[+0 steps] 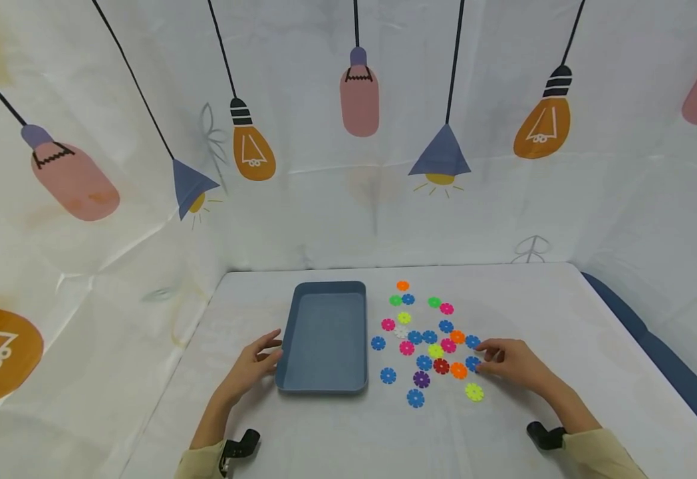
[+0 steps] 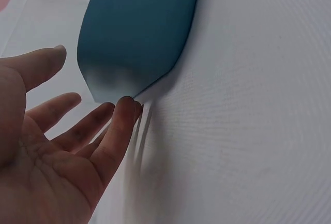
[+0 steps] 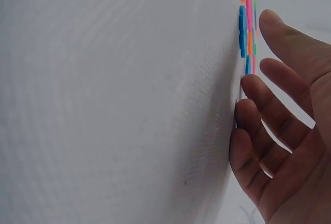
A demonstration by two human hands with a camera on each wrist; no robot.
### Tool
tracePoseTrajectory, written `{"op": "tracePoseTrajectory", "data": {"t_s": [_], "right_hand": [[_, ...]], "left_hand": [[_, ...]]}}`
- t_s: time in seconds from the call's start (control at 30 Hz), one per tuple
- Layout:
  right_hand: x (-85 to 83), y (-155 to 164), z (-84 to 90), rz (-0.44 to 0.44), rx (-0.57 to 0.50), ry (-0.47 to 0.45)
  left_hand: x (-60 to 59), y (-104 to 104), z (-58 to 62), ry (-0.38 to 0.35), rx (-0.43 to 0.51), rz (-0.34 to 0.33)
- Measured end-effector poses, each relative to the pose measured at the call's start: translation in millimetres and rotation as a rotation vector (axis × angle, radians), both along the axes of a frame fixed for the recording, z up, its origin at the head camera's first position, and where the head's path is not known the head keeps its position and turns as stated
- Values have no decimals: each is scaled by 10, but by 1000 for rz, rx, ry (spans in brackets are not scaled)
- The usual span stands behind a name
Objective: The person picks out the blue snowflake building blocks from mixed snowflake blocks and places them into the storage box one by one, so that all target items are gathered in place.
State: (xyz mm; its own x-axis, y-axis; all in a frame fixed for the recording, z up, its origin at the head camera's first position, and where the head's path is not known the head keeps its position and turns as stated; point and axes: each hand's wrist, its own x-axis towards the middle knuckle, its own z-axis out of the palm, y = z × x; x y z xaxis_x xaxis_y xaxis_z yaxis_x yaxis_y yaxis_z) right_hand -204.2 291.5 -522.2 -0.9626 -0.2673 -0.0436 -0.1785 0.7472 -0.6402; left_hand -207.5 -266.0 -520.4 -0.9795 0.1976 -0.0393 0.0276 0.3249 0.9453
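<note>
A blue rectangular tray [image 1: 326, 336] lies empty on the white table. My left hand [image 1: 259, 362] rests beside its near left wall, fingers straight; in the left wrist view the fingertips [image 2: 124, 111] touch the tray [image 2: 137, 32]. Right of the tray lie several flower-shaped plastic discs [image 1: 426, 339] in blue, pink, orange, green, yellow and purple. My right hand [image 1: 507, 359] rests on the table at the right side of the cluster, fingers relaxed, fingertips by a blue disc [image 1: 473, 363]. In the right wrist view the fingers [image 3: 258, 131] are spread and hold nothing, with the discs [image 3: 246, 32] edge-on beyond them.
A white cloth printed with light bulbs hangs behind and at both sides of the table [image 1: 336, 432]. A dark blue edge [image 1: 666, 362] runs along the table's right side. Black wrist straps [image 1: 543, 436] show near both sleeves.
</note>
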Motion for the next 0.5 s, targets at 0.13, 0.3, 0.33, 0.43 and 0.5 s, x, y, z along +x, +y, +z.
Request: {"op": "tracePoseTrajectory", "data": {"t_s": [0.13,0.3,0.33,0.43,0.5], "right_hand": [[6,6,-1,-15,1,-16],[21,-3,-7,-27,8,-20],[23,-7,-9,-30,10,-21],[25,-18,-10,-33,6,-25],[23,-23,-12,-32,0,-26]], "left_hand": [[-14,11,-28,-21,-6,-1],[-20,33,-46,-46,-27,-3],[-22,36,-50,-48,-31,-3],[-31,38,-61,-48,-31,-6],[-36,35,-66,-42,-27,-15]]}}
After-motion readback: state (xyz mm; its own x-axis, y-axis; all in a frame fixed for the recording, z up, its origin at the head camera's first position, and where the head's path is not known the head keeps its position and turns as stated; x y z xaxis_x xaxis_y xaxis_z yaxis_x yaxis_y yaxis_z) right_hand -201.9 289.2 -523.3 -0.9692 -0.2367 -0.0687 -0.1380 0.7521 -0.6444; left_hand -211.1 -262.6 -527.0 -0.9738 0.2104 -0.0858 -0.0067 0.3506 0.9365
